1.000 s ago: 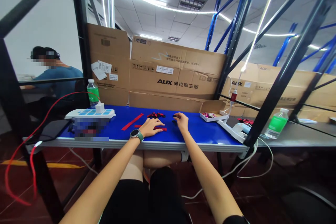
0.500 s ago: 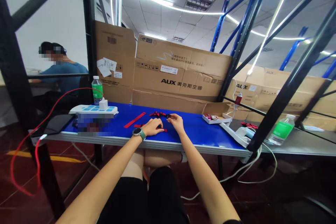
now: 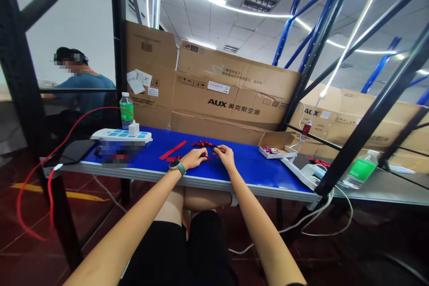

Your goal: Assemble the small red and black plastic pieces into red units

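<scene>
My left hand (image 3: 194, 158), with a watch (image 3: 174, 165) on its wrist, rests low over the blue tabletop. Its thumb and fingers are curled together at a red strip (image 3: 171, 159), which passes under the hand. Close on the right, my right hand (image 3: 225, 156) pinches a small black piece (image 3: 214, 147) between thumb and fingertips; its exact kind is too small to tell. Just beyond the hands lies a cluster of red and black pieces (image 3: 200, 144). Another flat red strip (image 3: 173, 150) lies slantwise to the left.
A white power strip (image 3: 117, 136), a green-labelled bottle (image 3: 126, 109) and a dark flat device (image 3: 72, 152) are on the left. To the right stands an open white box (image 3: 277, 153) beside another power strip (image 3: 300, 172). Cardboard (image 3: 234, 89) walls the back. A seated person (image 3: 80, 87) is at far left.
My left fingers, earlier spread lower over the red strip, have drawn together and moved slightly up toward my right hand. My right hand keeps its pinch. The camera view has shifted slightly.
</scene>
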A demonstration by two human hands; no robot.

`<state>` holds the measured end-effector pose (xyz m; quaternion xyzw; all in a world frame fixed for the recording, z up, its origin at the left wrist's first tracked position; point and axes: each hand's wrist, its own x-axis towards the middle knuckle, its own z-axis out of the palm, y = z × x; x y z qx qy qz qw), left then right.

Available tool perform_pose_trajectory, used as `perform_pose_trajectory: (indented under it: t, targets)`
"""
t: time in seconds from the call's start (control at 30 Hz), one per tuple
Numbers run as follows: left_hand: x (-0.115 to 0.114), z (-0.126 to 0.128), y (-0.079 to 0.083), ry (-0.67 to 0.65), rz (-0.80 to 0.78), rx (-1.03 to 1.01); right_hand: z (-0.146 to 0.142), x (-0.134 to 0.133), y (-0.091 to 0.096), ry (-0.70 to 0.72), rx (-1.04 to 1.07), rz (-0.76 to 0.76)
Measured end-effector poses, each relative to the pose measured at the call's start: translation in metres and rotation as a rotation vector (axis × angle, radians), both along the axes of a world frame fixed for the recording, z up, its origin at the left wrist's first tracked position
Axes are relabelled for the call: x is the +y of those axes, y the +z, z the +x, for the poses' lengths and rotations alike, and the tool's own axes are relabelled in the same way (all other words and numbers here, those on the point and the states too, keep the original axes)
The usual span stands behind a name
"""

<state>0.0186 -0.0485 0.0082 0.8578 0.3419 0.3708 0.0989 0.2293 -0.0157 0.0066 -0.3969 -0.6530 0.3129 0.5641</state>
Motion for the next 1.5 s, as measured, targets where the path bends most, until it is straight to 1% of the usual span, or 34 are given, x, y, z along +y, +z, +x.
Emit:
perform_pose_trajectory:
  t: [0.13, 0.3, 0.4, 0.5, 0.77, 0.9, 1.03, 1.17, 1.23, 1.33, 1.43, 1.5]
  targets:
    - [0.000, 0.000, 0.003, 0.032, -0.018, -0.120, 0.002, 0.000, 0.001, 0.023, -0.009, 0.026]
    - [-0.001, 0.000, 0.008, 0.056, 0.004, -0.201, 0.001, -0.004, -0.001, 0.071, -0.135, 0.032]
    - [-0.002, 0.000, 0.009, 0.036, -0.004, -0.177, -0.002, -0.007, -0.001, 0.125, -0.208, 0.060]
    - [-0.003, 0.000, 0.009, 0.021, -0.026, -0.150, -0.005, -0.011, -0.001, 0.163, -0.206, 0.080]
    - [-0.003, -0.002, 0.005, 0.031, -0.056, -0.217, -0.006, -0.013, -0.004, 0.234, -0.211, 0.118]
    - [-0.002, -0.002, 0.004, -0.022, -0.070, -0.178, -0.006, -0.011, -0.006, 0.238, -0.241, 0.101]
    - [-0.002, -0.001, 0.004, -0.044, -0.061, -0.097, -0.006, -0.010, -0.006, 0.280, -0.293, 0.062]
    - [-0.003, 0.000, 0.004, -0.030, 0.003, -0.059, -0.004, -0.008, -0.006, 0.212, -0.297, 0.053]
    - [-0.003, 0.001, 0.004, -0.008, 0.034, -0.036, -0.004, -0.009, -0.005, 0.212, -0.289, 0.026]
    - [-0.005, 0.003, 0.004, 0.060, 0.058, 0.000, -0.006, -0.012, -0.005, 0.218, -0.231, -0.029]
    - [-0.006, 0.003, 0.005, 0.125, 0.092, 0.067, -0.010, -0.015, -0.004, 0.150, -0.151, -0.063]
    - [-0.007, 0.002, 0.005, 0.158, 0.117, 0.124, -0.010, -0.017, -0.003, 0.117, -0.149, -0.071]
